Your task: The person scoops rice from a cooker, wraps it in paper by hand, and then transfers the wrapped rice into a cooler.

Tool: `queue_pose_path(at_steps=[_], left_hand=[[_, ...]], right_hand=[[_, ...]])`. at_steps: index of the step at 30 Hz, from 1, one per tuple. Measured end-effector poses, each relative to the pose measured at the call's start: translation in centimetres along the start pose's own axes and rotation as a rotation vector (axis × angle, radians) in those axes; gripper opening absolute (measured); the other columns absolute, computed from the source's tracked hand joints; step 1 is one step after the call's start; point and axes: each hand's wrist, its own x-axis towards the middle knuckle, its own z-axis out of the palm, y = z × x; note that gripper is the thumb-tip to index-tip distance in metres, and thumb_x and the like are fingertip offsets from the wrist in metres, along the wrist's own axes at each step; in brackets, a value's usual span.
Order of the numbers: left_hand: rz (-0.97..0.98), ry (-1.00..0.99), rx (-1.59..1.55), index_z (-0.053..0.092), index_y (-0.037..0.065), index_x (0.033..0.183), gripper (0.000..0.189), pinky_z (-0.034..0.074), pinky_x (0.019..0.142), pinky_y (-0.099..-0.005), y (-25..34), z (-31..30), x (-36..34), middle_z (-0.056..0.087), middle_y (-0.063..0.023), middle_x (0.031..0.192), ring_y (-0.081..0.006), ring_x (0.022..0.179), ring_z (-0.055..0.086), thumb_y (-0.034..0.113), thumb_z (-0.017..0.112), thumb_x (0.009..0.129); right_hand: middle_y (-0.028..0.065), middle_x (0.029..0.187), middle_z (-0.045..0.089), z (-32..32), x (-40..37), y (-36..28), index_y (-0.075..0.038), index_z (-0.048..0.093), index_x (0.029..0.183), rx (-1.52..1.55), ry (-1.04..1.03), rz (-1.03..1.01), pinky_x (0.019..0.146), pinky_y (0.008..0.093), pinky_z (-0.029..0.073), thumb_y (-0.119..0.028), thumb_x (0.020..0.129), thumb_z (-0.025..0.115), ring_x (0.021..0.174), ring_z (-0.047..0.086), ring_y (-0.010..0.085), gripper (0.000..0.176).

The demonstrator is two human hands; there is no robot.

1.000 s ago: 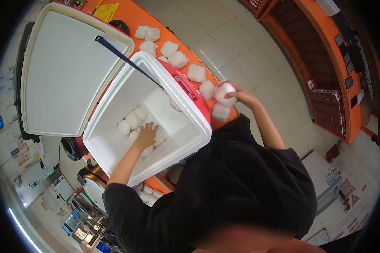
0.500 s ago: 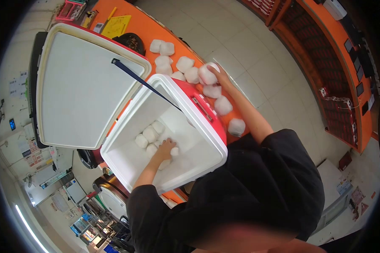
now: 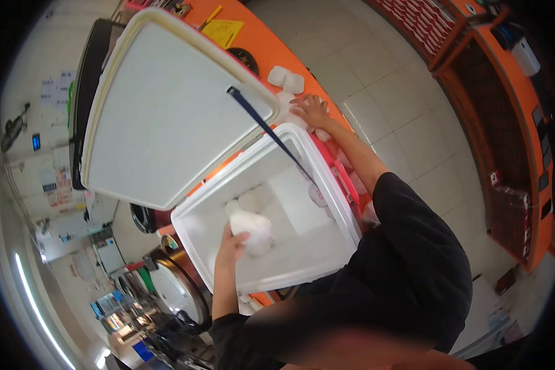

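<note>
So since half a second ago the right hand (image 3: pixel 314 112) has moved farther along the counter to the bundles at its far end, the left hand (image 3: pixel 230 245) has gone from resting in the pile to holding a white bundle (image 3: pixel 253 229), and the whole view's swung so everything sits further right. Surface is an orange counter (image 3: pixel 271 46) slanting from top centre down toward mid-frame, with a yellow board (image 3: pixel 223 32) and a dark round bowl (image 3: pixel 243 60) near the top. Pale tiled floor (image 3: pixel 407 123) fills the upper right, a brown shelf unit (image 3: pixel 475 92) curves down the right side, and a silver round cooker (image 3: pixel 176 287) is lower left. Left arm comes up from the bottom edge into the white cooler (image 3: pixel 193 246) mid-frame, fingers and thumb closed around that bundle, which is up over the others inside. Right arm stretches up and left across the counter bundles (image 3: pixel 293 83), palm down, fingers fairly spread over them; can't tell if it's actually gripping one. Count-wise: one cooler, one lid (image 3: pixel 172 111) tipped back at upper left, one dark strap (image 3: pixel 268 129), one bundle held, at least two more under it, and on the counter two clear ones at the far end plus several half hidden by the right hand and forearm.
</note>
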Motion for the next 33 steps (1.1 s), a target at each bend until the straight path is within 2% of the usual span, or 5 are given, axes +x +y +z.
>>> queue_pose_path(at_steps=[6, 17, 21, 29, 33], left_hand=[[0.180, -0.136, -0.203, 0.040, -0.004, 0.131, 0.064, 0.047, 0.098, -0.0450, 3.9, 6.0, -0.4, 0.055, -0.0166, 0.123, -0.0300, 0.115, 0.056, 0.016, 0.070, 0.078], [0.731, -0.118, 0.240, 0.033, 0.000, 0.135, 0.068, 0.041, 0.094, -0.0342, 10.9, 21.2, -1.6, 0.048, -0.0106, 0.117, -0.0216, 0.099, 0.055, 0.039, 0.063, 0.089], [1.609, -0.009, 1.294, 0.050, 0.005, 0.122, 0.044, 0.036, 0.096, -0.0380, 7.3, 16.5, 0.7, 0.047, -0.0118, 0.116, -0.0263, 0.105, 0.050, 0.022, 0.066, 0.084], [0.707, -0.791, 2.467, 0.056, 0.021, 0.123, 0.043, 0.023, 0.112, -0.0538, -13.2, -9.1, 5.0, 0.044, -0.0021, 0.139, -0.0266, 0.134, 0.035, 0.017, 0.063, 0.081], [0.184, -0.829, 2.596, 0.054, 0.035, 0.125, 0.047, 0.015, 0.108, -0.0668, -12.2, -9.2, 5.8, 0.037, -0.0011, 0.145, -0.0349, 0.140, 0.021, 0.028, 0.066, 0.080]], right_hand=[[0.0165, 0.106, 0.061, -0.5, 1.3, 3.6, -0.010, 0.062, 0.116, 0.184, -0.135, 0.016, 0.083, 0.0410, 0.041, -0.036, 0.096, 0.044, 0.095, 0.053, 0.0286, 0.037], [0.0085, 0.116, 0.055, -26.7, -14.7, -26.0, -0.005, 0.044, 0.129, 0.996, 0.132, -0.323, 0.088, 0.0336, 0.049, -0.014, 0.082, 0.066, 0.106, 0.056, 0.0198, 0.052], [0.0106, 0.117, 0.055, -27.5, -15.1, -16.8, -0.008, 0.045, 0.128, 1.178, -0.082, 0.064, 0.089, 0.0346, 0.049, -0.010, 0.076, 0.069, 0.107, 0.055, 0.0204, 0.057], [0.0094, 0.078, 0.057, -11.1, -20.8, 2.8, -0.012, 0.050, 0.117, 0.623, -0.241, 0.642, 0.066, 0.0325, 0.046, -0.022, 0.079, 0.051, 0.072, 0.056, 0.0191, 0.039], [0.0172, 0.130, 0.037, -7.4, -22.0, 2.3, -0.022, 0.046, 0.132, -0.049, -0.153, 0.374, 0.097, 0.0552, 0.027, -0.044, 0.083, 0.056, 0.122, 0.032, 0.0380, 0.055]])
